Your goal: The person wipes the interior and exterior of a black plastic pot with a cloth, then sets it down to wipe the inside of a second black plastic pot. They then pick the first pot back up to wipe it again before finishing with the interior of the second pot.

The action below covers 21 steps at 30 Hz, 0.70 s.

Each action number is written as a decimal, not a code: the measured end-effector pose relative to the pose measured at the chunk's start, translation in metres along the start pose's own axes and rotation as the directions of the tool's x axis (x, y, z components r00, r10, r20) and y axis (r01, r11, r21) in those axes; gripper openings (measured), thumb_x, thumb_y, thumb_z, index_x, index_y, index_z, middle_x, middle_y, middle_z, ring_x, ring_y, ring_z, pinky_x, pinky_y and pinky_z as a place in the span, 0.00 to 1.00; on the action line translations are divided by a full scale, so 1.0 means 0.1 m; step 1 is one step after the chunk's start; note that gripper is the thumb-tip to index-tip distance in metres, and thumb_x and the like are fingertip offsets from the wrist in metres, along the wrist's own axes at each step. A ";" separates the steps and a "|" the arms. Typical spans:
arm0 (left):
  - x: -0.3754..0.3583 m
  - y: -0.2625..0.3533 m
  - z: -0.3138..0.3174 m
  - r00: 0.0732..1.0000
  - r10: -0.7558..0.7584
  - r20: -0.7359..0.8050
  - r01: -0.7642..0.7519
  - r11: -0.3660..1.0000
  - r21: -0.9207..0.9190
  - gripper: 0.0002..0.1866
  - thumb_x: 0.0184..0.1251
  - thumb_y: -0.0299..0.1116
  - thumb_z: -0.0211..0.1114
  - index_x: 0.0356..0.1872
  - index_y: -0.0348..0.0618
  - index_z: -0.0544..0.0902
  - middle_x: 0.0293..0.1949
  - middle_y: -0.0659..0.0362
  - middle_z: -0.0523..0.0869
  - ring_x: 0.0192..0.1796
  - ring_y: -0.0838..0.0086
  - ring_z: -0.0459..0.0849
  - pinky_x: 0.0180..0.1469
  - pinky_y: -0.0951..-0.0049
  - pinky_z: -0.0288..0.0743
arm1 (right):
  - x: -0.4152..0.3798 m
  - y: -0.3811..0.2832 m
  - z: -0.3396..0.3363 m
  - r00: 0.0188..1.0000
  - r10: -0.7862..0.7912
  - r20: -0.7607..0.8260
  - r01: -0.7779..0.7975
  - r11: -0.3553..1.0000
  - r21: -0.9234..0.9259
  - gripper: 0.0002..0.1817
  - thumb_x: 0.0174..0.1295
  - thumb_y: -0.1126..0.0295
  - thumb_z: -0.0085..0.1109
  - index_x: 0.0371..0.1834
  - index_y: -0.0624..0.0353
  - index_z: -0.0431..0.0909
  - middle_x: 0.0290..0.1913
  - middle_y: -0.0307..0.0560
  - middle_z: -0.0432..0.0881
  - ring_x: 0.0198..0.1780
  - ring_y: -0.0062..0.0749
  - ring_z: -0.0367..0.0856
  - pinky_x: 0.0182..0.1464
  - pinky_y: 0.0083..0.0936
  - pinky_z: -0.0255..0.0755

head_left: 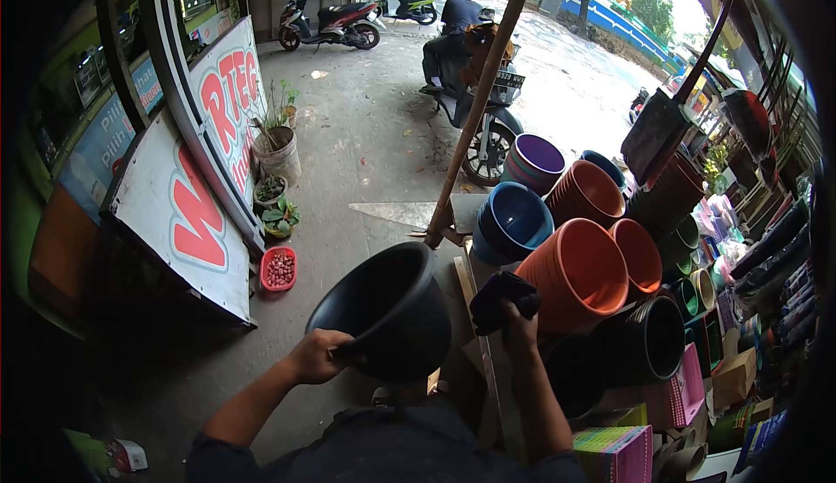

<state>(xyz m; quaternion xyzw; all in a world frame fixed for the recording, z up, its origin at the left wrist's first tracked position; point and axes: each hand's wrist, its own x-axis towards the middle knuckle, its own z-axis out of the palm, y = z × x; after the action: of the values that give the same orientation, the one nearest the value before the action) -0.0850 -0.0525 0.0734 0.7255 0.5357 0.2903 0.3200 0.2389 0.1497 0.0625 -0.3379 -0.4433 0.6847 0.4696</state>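
My left hand (320, 357) grips the near rim of a large black bucket (409, 326), which is tilted with its mouth toward the upper left. In my right hand (521, 331) is a bunched dark cloth (503, 300), held up beside the bucket and apart from it. Right behind the cloth stands a stack of orange buckets (566, 265), lying tilted with their mouths to the right. A stack of blue buckets (514, 222) sits just beyond. The fingers of my right hand are partly covered by the cloth.
A slanted wooden pole (483, 91) rises ahead of me. More black buckets (653, 335) and pink baskets (688, 383) crowd the right side. White signboards (178, 222), potted plants (279, 217) and a red basin (279, 270) line the left. A person (460, 17) sits on a motorcycle (488, 126).
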 end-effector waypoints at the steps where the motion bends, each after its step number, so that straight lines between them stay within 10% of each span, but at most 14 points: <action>1: -0.01 -0.03 0.11 0.983 -0.133 -0.127 0.093 0.956 -0.278 0.13 0.66 0.36 0.68 0.45 0.40 0.84 0.37 0.58 0.89 0.37 0.70 0.88 0.41 0.68 0.81 | 0.06 0.39 -0.23 0.990 0.044 -0.135 -0.007 0.963 0.268 0.19 0.59 0.76 0.57 0.55 0.67 0.74 0.44 0.54 0.84 0.39 0.43 0.87 0.42 0.35 0.85; 4: -0.05 -0.19 0.33 0.921 -0.312 -0.234 0.115 0.791 -0.601 0.20 0.74 0.41 0.61 0.53 0.30 0.80 0.44 0.57 0.88 0.45 0.77 0.83 0.48 0.72 0.79 | -0.10 0.84 -0.60 0.928 0.372 0.001 -0.271 0.674 0.687 0.23 0.56 0.73 0.57 0.56 0.67 0.72 0.47 0.56 0.84 0.40 0.45 0.87 0.46 0.42 0.84; 8: -0.04 -0.32 0.67 0.830 -0.437 -0.347 0.057 0.685 -0.726 0.24 0.75 0.47 0.59 0.53 0.32 0.80 0.45 0.58 0.86 0.49 0.79 0.80 0.55 0.75 0.72 | -0.30 0.29 0.06 0.965 0.258 -0.035 -0.167 0.716 0.678 0.27 0.53 0.72 0.57 0.59 0.68 0.71 0.51 0.58 0.82 0.45 0.49 0.86 0.53 0.48 0.80; 11: -0.01 -0.38 0.85 0.781 -0.496 -0.380 0.045 0.651 -0.758 0.28 0.75 0.54 0.56 0.49 0.33 0.81 0.40 0.62 0.85 0.43 0.81 0.78 0.50 0.77 0.72 | -0.29 0.23 0.25 0.988 -0.117 0.099 0.113 0.993 0.039 0.36 0.55 0.67 0.60 0.69 0.66 0.64 0.65 0.58 0.74 0.66 0.50 0.73 0.69 0.49 0.64; 13: 0.02 -0.42 0.88 0.781 -0.512 -0.357 0.076 0.646 -0.759 0.27 0.75 0.55 0.56 0.46 0.34 0.81 0.38 0.63 0.84 0.42 0.82 0.78 0.48 0.78 0.72 | -0.29 -0.05 0.70 0.791 -0.273 0.548 0.539 0.735 -0.412 0.40 0.56 0.63 0.63 0.74 0.60 0.61 0.73 0.55 0.66 0.75 0.49 0.61 0.76 0.48 0.51; 16: 0.15 -0.11 0.79 0.765 -0.539 -0.353 0.031 0.578 -0.816 0.27 0.75 0.56 0.54 0.41 0.37 0.80 0.34 0.66 0.81 0.39 0.83 0.76 0.45 0.79 0.71 | -0.53 0.10 1.07 0.528 0.196 0.827 0.822 0.126 -0.555 0.40 0.56 0.61 0.61 0.75 0.53 0.61 0.78 0.51 0.56 0.80 0.44 0.51 0.79 0.46 0.41; 21: 0.11 -0.22 0.80 0.725 -0.494 -0.479 -0.062 0.647 -0.760 0.27 0.76 0.56 0.53 0.38 0.38 0.80 0.31 0.69 0.78 0.37 0.86 0.73 0.41 0.81 0.70 | -0.66 0.39 1.21 0.363 0.229 0.903 0.927 0.010 -0.375 0.36 0.58 0.56 0.56 0.72 0.55 0.66 0.80 0.49 0.52 0.82 0.38 0.45 0.79 0.42 0.40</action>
<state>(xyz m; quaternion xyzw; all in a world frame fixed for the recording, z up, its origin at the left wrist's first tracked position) -0.0337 -0.0494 0.0068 0.3104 0.5375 0.6685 0.4098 0.1409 0.0455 0.0754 -0.0155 -0.9935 0.0965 0.0584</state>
